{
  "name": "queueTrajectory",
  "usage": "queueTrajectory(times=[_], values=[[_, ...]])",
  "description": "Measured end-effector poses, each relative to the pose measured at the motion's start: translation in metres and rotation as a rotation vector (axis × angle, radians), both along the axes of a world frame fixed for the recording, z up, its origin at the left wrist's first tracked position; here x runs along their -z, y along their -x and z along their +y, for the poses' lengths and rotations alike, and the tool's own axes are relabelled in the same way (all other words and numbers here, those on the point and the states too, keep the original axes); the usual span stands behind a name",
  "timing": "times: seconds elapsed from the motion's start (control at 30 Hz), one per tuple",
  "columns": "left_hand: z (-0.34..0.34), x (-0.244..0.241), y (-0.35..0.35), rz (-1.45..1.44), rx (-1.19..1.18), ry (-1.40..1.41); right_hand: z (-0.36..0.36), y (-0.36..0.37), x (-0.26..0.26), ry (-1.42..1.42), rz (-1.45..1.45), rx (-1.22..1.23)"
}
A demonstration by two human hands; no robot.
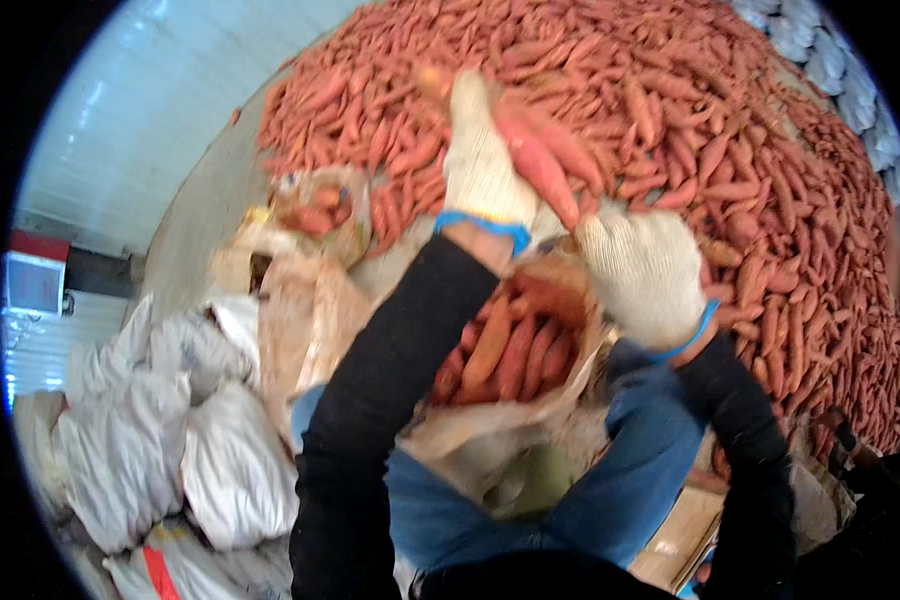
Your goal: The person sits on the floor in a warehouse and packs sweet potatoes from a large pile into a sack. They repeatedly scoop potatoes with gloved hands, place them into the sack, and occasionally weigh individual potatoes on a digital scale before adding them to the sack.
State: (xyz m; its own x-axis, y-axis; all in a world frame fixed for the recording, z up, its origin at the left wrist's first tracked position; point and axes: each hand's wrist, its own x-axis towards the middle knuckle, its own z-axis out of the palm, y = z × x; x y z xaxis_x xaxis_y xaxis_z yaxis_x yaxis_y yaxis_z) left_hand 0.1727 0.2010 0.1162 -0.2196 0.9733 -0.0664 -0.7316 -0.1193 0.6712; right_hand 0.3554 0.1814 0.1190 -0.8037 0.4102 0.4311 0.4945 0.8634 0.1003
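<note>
My left hand point(484, 154), in a white knit glove with a blue cuff, is shut on sweet potatoes point(536, 154) with red skin, which stick out on its right side. My right hand point(641, 277), gloved alike, has its fingers curled at the lower tip of one of them; whether it grips that tip is hard to tell. Below both hands an open woven sack point(592, 360) stands between my knees, with several sweet potatoes point(521, 352) inside. Beyond my hands lies a large heap of sweet potatoes point(720, 97).
A smaller open bag point(360, 202) holding sweet potatoes stands left of my left hand. Filled white sacks point(232, 465) are piled at the lower left, and others point(855, 90) line the upper right. A cardboard box point(679, 532) is by my right knee. Part of another person point(862, 454) shows at the far right.
</note>
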Motion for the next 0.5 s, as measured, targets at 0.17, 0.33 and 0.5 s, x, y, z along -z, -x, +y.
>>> queueTrajectory(times=[0.17, 0.33, 0.5], values=[[-0.077, -0.014, 0.042, 0.608, -0.077, -0.012, -0.02, 0.036, -0.026, 0.306, -0.376, -0.294], [-0.156, -0.009, 0.08, 0.906, 0.555, 0.242, 0.018, 0.011, 0.028, 0.201, 0.002, 0.303], [-0.176, 0.108, 0.095, 1.984, 0.564, -0.725, 0.042, -0.038, 0.057, 0.578, 0.502, 0.395]])
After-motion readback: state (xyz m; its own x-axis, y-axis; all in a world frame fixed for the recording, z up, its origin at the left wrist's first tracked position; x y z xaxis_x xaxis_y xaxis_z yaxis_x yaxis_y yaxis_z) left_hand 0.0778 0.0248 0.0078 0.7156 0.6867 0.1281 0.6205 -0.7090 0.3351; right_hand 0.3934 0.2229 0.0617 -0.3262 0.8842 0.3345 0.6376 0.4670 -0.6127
